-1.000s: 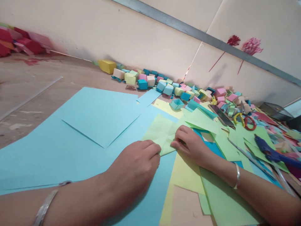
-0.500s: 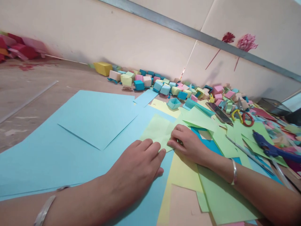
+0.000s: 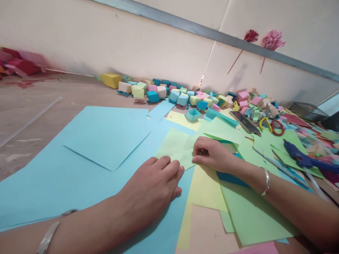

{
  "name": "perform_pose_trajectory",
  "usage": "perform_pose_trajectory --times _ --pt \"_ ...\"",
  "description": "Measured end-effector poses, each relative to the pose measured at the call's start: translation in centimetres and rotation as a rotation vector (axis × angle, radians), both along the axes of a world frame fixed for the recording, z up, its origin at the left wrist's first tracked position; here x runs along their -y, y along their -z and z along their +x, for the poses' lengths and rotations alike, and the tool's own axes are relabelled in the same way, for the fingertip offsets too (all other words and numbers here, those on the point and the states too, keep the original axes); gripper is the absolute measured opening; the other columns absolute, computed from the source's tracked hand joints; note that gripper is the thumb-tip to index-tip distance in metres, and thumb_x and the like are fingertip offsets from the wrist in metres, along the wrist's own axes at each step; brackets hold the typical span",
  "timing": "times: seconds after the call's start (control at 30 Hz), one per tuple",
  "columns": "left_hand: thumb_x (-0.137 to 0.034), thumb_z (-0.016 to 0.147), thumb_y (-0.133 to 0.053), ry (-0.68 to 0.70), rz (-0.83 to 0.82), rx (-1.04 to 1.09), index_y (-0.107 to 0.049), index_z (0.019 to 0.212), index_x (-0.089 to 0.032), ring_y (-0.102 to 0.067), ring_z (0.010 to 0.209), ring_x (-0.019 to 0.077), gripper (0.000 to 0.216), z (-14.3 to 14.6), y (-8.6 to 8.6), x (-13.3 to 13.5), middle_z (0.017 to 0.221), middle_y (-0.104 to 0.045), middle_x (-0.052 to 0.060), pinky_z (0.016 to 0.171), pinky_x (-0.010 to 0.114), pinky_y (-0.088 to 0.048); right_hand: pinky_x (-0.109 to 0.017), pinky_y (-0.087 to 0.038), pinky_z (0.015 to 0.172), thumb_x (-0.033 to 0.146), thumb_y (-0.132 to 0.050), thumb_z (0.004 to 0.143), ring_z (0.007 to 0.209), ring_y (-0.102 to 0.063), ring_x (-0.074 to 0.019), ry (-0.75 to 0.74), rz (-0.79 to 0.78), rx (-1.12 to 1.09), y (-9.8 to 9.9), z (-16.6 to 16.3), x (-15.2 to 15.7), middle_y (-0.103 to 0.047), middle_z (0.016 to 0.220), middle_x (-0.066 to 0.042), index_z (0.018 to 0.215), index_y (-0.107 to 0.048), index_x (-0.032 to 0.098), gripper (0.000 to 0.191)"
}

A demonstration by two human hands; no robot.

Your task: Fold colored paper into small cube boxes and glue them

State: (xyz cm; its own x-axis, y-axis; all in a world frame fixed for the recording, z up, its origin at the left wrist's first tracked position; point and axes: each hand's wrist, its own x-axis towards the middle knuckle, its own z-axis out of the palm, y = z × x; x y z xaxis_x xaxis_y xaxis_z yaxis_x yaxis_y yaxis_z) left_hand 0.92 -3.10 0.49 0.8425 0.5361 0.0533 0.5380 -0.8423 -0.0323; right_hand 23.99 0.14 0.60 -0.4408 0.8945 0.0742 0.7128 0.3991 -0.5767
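Loosened since the earlier frame, the left hand lies open at the near edge of the pale green sheet, apart from the right hand curled, grip unclear, rightward, where even pressure over the blue paper should keep edges aligned.

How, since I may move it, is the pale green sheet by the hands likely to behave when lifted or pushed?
The pale green sheet is probably light and floppy, as it looks thin and faintly creased. Lying partly on smooth-looking blue paper, it may slide easily.
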Motion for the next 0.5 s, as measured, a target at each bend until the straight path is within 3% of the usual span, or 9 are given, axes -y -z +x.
perform_pose_trajectory --times 0.27,0.5 --pt "-0.028 0.091 -0.05 0.012 0.026 -0.008 -0.058 0.11 -0.019 -0.052 0.086 0.023 0.023 0.0 0.1 -0.2 0.094 -0.057 0.003 0.065 0.038 -0.037 -0.024 -0.043 0.068 0.009 -0.063 0.078 0.075 -0.053 -0.0112 -0.215 -0.121 -0.1 -0.8 1.4 -0.6 -0.056 0.082 -0.001 0.078 -0.066 0.017 0.009" --pt "-0.027 0.091 -0.051 0.02 0.026 -0.005 -0.056 0.116 -0.019 -0.052 0.091 0.0238 0.027 -0.2 0.1 -0.3 0.095 -0.057 0.003 0.069 0.038 -0.039 -0.027 -0.043 0.072 0.008 -0.049 0.089 0.078 -0.05 -0.0122 -0.448 0.085 -0.052 0.4 1.8 -0.8 -0.051 0.081 -0.002 0.101 -0.073 0.026 0.032"
